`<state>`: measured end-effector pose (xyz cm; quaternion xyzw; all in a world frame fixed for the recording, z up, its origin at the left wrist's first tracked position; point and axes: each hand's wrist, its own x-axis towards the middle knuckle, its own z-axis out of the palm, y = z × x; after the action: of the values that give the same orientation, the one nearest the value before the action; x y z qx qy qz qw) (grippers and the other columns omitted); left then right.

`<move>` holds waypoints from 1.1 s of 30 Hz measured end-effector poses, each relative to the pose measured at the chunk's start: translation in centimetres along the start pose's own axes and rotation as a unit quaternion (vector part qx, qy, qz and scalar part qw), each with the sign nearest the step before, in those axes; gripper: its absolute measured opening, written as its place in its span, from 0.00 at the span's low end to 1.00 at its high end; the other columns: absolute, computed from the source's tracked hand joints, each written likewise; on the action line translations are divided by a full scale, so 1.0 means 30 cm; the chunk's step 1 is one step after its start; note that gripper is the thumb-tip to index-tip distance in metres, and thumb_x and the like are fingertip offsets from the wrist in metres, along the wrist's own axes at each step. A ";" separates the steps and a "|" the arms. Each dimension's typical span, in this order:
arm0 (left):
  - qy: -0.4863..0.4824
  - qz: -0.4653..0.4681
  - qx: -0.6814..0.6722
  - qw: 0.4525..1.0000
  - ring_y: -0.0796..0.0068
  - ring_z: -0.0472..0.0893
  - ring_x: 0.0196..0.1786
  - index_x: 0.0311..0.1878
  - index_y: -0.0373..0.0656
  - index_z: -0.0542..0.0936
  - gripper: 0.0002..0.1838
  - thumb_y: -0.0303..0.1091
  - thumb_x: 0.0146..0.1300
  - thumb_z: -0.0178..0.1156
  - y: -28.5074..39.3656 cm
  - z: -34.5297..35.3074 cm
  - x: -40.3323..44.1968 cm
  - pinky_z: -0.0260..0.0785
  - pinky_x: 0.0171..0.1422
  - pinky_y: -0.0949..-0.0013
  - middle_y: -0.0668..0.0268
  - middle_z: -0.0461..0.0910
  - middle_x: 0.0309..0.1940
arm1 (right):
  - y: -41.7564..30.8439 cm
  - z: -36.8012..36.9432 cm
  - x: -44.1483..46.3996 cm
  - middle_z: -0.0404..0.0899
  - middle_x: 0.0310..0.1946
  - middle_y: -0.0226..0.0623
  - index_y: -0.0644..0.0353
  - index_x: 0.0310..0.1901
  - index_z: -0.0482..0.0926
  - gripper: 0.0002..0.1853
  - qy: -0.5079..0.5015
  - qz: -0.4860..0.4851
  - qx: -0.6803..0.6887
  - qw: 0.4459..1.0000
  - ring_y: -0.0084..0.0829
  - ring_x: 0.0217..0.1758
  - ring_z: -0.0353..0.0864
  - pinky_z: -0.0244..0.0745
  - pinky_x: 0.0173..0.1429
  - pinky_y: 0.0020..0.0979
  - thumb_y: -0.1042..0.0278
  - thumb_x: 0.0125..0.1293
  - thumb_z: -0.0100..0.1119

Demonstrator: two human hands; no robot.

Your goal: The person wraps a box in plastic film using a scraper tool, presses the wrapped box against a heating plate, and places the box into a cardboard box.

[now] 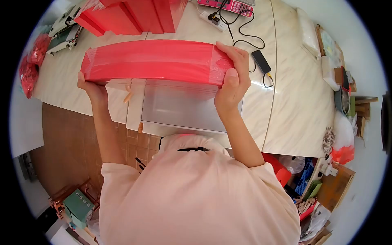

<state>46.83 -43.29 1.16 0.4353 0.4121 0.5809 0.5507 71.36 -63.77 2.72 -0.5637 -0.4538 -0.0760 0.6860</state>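
Observation:
A long red box [151, 61] wrapped in clear film is held up above the table between both hands. My left hand [94, 87] grips its left end from below, the thumb up against the corner. My right hand [234, 73] is wrapped round the right end, fingers over the top and thumb at the front. Beneath the box lies a grey metallic panel [179, 110] at the table's near edge, partly hidden by the box.
More red boxes [130, 16] stand at the back of the marbled table [302, 102]. A black phone [261, 62], cables, a white power strip [212, 21] and a pink device [237, 7] lie back right. Bags and containers line the right wall.

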 end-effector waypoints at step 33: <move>-0.064 -0.141 0.066 0.986 0.71 0.72 0.60 0.60 0.42 0.72 0.25 0.50 0.73 0.41 -0.220 -0.184 -0.213 0.58 0.66 0.65 0.63 0.75 0.56 | -0.233 0.099 0.239 0.71 0.49 0.42 0.56 0.68 0.61 0.51 -0.518 -0.060 -0.290 0.803 0.41 0.44 0.72 0.69 0.52 0.38 0.64 0.39 0.77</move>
<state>43.48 -49.30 -7.05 0.4445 0.4705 0.4402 0.6223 69.59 -60.81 12.57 -0.6637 -0.7310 0.0584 0.1476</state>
